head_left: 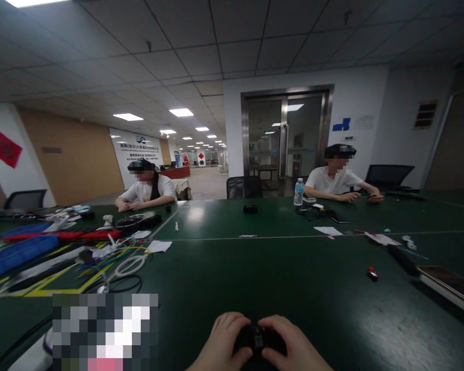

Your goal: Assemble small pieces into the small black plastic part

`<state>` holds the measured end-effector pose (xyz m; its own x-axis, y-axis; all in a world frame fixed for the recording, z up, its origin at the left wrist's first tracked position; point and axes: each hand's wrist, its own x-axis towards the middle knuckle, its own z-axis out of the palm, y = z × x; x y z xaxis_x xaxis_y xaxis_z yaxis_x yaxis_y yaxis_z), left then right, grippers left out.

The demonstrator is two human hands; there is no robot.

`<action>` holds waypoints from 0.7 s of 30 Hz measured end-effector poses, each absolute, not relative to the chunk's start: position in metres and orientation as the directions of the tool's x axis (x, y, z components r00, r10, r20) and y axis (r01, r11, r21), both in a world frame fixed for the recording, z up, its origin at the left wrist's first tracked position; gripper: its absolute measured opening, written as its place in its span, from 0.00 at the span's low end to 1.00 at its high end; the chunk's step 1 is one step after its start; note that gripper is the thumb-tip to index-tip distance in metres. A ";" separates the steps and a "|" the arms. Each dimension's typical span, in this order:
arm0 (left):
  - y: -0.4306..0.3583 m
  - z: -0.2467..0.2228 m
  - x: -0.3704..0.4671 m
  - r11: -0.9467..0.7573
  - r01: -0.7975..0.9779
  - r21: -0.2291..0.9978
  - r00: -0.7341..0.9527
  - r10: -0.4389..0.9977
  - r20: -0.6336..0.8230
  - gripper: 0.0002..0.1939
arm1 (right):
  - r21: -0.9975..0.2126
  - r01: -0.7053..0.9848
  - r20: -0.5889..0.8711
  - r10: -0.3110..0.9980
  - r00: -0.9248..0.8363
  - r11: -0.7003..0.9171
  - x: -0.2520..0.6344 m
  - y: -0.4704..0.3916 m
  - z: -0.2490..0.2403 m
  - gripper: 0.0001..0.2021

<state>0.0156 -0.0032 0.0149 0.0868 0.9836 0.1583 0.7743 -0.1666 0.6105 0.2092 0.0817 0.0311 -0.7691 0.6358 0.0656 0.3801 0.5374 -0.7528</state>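
Observation:
At the bottom centre of the head view, a small black object point(258, 337) sits between my two hands, low over the green table point(201, 288). My left hand point(226, 340) is closed round its left side, with the thumb in front and the fingers behind. On the right side, my right hand point(288, 340) grips it in the same way. The fingers partly cover the object, and its details are too dark to make out.
Cables point(129, 265), blue trays point(21, 255) and papers lie at left. A small red item point(372, 273) and a flat device point(450, 283) are at right. Across the table sit two people, with a water bottle point(298, 192) beside the right one. Pixelation hides the lower left.

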 end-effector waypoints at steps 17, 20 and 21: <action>-0.014 0.030 0.020 -0.115 0.780 0.615 0.052 0.991 0.120 0.24 | -0.760 0.406 0.027 0.649 -0.760 0.508 0.205 0.083 0.040 0.21; -0.014 0.030 0.019 -0.093 0.759 0.645 0.042 0.995 0.094 0.29 | -0.759 0.424 0.008 0.659 -0.752 0.494 0.205 0.084 0.038 0.20; -0.014 0.030 0.018 -0.087 0.752 0.654 0.041 0.995 0.086 0.28 | -0.761 0.426 0.009 0.664 -0.748 0.489 0.205 0.083 0.036 0.19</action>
<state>0.0182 -0.0138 0.0305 0.0407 0.9954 0.0862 0.7518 -0.0873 0.6536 0.2048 0.0834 0.0364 -0.7478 0.6639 0.0088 0.4256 0.4895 -0.7611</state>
